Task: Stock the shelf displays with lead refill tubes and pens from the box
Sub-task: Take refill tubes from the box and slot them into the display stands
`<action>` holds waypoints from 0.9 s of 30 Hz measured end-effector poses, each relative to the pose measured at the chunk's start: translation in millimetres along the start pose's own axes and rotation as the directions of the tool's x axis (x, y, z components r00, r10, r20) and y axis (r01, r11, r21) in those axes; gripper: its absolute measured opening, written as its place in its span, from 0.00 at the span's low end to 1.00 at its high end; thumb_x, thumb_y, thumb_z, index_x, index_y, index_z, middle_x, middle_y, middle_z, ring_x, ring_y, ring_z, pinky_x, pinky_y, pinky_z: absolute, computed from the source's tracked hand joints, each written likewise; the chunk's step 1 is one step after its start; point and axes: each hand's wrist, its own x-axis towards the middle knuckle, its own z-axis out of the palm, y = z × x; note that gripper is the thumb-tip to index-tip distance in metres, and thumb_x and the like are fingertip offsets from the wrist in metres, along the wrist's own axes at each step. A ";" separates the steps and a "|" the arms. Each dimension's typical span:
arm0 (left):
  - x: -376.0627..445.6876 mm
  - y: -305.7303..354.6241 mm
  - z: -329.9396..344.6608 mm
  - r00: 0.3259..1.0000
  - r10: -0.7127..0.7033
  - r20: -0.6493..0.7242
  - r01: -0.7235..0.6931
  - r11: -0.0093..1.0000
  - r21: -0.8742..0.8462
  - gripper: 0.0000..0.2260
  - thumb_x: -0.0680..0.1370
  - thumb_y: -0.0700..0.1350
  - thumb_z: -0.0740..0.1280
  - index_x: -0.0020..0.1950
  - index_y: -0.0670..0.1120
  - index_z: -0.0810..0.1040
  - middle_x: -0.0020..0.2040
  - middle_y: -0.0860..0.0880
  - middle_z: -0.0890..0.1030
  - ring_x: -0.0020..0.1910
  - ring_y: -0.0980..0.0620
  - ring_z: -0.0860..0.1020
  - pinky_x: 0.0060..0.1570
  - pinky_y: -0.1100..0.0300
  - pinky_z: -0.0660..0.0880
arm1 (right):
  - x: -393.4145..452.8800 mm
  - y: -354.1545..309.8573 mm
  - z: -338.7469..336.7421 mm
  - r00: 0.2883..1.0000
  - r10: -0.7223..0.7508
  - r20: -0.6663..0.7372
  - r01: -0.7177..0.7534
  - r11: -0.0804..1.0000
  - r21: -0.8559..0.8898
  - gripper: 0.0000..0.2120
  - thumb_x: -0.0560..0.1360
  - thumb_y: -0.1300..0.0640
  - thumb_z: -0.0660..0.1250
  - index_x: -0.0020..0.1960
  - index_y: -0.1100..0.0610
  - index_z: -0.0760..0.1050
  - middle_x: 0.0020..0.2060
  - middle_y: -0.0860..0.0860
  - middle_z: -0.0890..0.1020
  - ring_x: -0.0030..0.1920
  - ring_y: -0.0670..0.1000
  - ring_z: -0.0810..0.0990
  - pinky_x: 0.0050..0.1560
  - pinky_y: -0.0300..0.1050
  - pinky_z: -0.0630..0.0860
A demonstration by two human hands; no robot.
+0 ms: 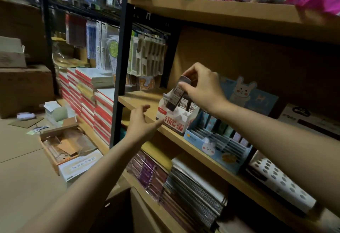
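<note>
At frame centre, our right hand point(200, 87) pinches a small bundle of dark, white-labelled plastic lead refill tubes point(176, 94), perhaps two, tilted over the red-and-white cardboard display box point(170, 120) on the pale wooden shelf point(136, 100). They look light, stiff and slick, so we judge gripping near the caps safest. Our left hand point(142, 121) rests with fingers straight against the box's front corner, holding nothing.

Stationery shop stockroom: wooden shelves point(220, 14) carrying stacked notebooks point(103, 104), hanging packaged goods point(147, 52) and cardboard cartons point(24, 89) sitting on the floor.
</note>
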 end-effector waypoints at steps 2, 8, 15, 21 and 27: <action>5.3 -0.5 0.6 1.000 0.005 -0.003 -0.005 0.999 0.037 0.37 0.70 0.47 0.76 0.75 0.48 0.62 0.74 0.47 0.62 0.71 0.48 0.65 0.69 0.47 0.67 | 10.1 1.7 10.2 1.000 0.016 -0.012 -0.015 1.000 0.010 0.08 0.74 0.57 0.73 0.49 0.55 0.76 0.42 0.47 0.80 0.42 0.42 0.78 0.38 0.32 0.74; 11.5 -6.1 22.5 0.993 0.053 0.108 -0.054 0.998 0.010 0.45 0.65 0.49 0.79 0.76 0.47 0.59 0.73 0.45 0.65 0.70 0.48 0.67 0.69 0.48 0.69 | 29.4 18.8 27.0 0.991 0.132 -0.014 -0.132 0.991 -0.003 0.09 0.73 0.55 0.73 0.49 0.55 0.76 0.43 0.49 0.80 0.43 0.47 0.78 0.40 0.37 0.74; 15.9 -16.8 31.8 0.985 0.103 0.135 -0.093 0.992 -0.081 0.38 0.66 0.46 0.79 0.72 0.50 0.64 0.67 0.49 0.73 0.65 0.50 0.73 0.64 0.47 0.74 | 51.7 33.6 12.3 0.986 0.165 -0.020 -0.167 0.980 -0.112 0.11 0.72 0.54 0.74 0.51 0.54 0.77 0.45 0.48 0.79 0.41 0.40 0.76 0.35 0.31 0.68; 16.6 -18.4 34.3 0.985 0.118 0.128 -0.107 0.990 -0.088 0.41 0.65 0.45 0.79 0.73 0.51 0.62 0.69 0.50 0.69 0.65 0.51 0.73 0.64 0.49 0.74 | 47.3 37.0 19.9 0.998 0.061 0.002 -0.060 0.982 -0.177 0.09 0.73 0.57 0.73 0.48 0.53 0.74 0.41 0.46 0.76 0.40 0.41 0.75 0.36 0.31 0.68; 15.1 -18.8 38.3 0.984 0.134 0.116 -0.132 0.991 -0.027 0.43 0.65 0.47 0.80 0.74 0.50 0.61 0.68 0.51 0.67 0.66 0.52 0.71 0.65 0.50 0.73 | 37.8 43.0 46.7 0.994 0.063 0.094 -0.037 0.965 -0.260 0.08 0.72 0.56 0.74 0.47 0.55 0.77 0.44 0.50 0.81 0.46 0.50 0.80 0.47 0.51 0.80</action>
